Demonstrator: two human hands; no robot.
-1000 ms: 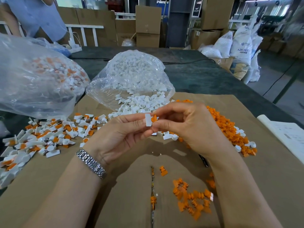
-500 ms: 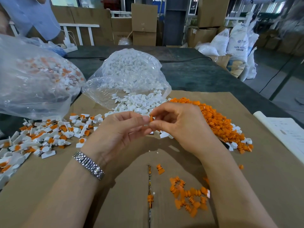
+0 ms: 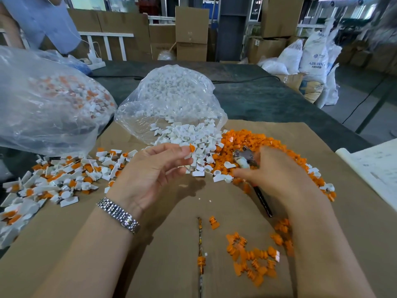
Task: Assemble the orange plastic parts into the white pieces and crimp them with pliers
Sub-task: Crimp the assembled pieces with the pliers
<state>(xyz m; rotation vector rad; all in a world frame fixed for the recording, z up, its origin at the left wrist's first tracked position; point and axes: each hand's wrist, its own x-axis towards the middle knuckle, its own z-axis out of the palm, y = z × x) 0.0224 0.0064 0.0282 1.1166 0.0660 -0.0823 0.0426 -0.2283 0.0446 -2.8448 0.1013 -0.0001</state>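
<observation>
My left hand [image 3: 150, 175] pinches a white piece with an orange insert [image 3: 190, 149] between thumb and fingertips, held above the loose white pieces [image 3: 193, 136]. My right hand [image 3: 277, 175], blurred by motion, lies over the pliers [image 3: 243, 157] at the edge of the orange parts heap [image 3: 264, 143]. Thumb and fingers curl round the pliers below the metal head, and the dark handle sticks out under the palm. Assembled white-and-orange pieces [image 3: 64, 175] lie spread at the left.
A clear bag of white pieces [image 3: 171, 97] lies open behind the hands, with a bigger bag of assembled pieces [image 3: 47, 104] at left. A small orange cluster [image 3: 253, 259] sits near me on the cardboard sheet [image 3: 107, 244]. Papers [image 3: 376, 168] lie at right; a person [image 3: 43, 22] stands far left.
My hands have parted. The right hand let go of the piece and swung right and down onto the pliers; the left hand keeps the white piece with the orange insert.
</observation>
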